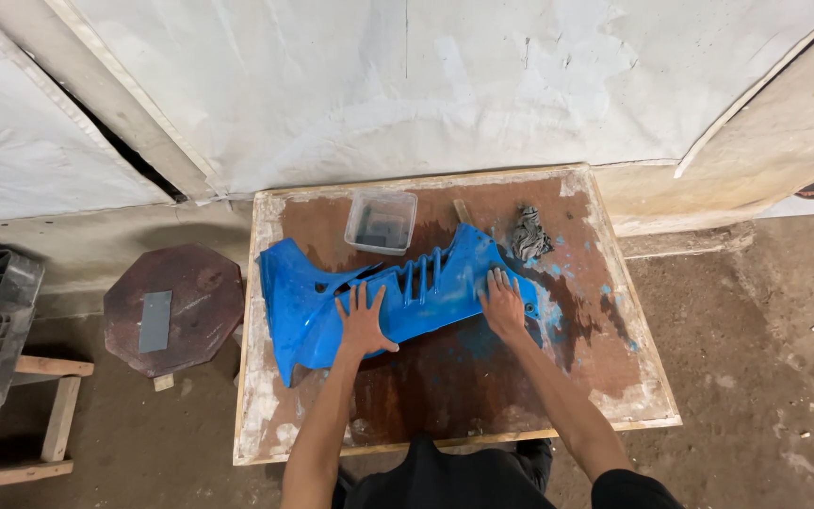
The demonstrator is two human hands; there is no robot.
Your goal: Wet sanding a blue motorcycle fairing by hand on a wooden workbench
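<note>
Blue plastic fairing panel [398,292] lies flat across the middle of the wooden bench [614,377], and I see both hands pressed on it. My left hand [363,323] rests palm down near the panel's centre, fingers [362,297] spread wide, gripping nothing. My right hand [503,303] lies flat toward its right end, fingers splayed too. Behind the panel sit a clear plastic tub [382,221] and a crumpled grey rag [529,234].
</note>
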